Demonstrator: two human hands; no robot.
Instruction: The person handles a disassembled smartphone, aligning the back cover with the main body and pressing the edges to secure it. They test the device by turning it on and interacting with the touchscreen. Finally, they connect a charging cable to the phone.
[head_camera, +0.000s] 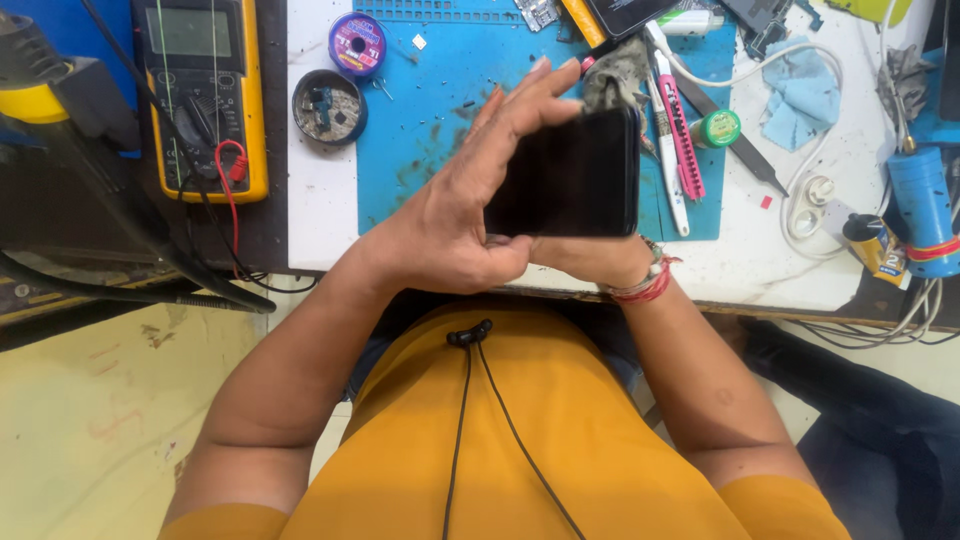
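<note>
Holding a black phone (565, 175) in both hands, we are keeping it just above the near edge of the white surface (320, 215), over the blue work mat (420, 150). In the head view, our left hand (455, 215) is wrapping the phone's left side, its fingers (520, 95) lying close together and stretching up along the top left corner while the thumb is pressing at the lower edge. Our right hand (590, 258) is sitting beneath the phone at 6 o'clock, mostly hidden by it, so we cannot tell how its fingers are set; red thread bands (645, 288) are circling that wrist.

At 10 o'clock from the phone, a round tin of small parts (329, 107) is resting on the surface, with a purple spool (357, 43) just above it. Farther out at 9 o'clock, a yellow multimeter (200, 95) is lying with its red and black leads coiled on top. At 3 o'clock, a pink-and-white knife (680, 140) and a green-capped bottle (718, 128) are lying just beside the phone, and a blue cloth (805, 95) is lying at 2 o'clock. A blue cylinder tool (920, 205) is standing far off at 3 o'clock. Our yellow shirt (560, 440) is filling the bottom at 6 o'clock, a black cord (468, 335) hanging down it.
</note>
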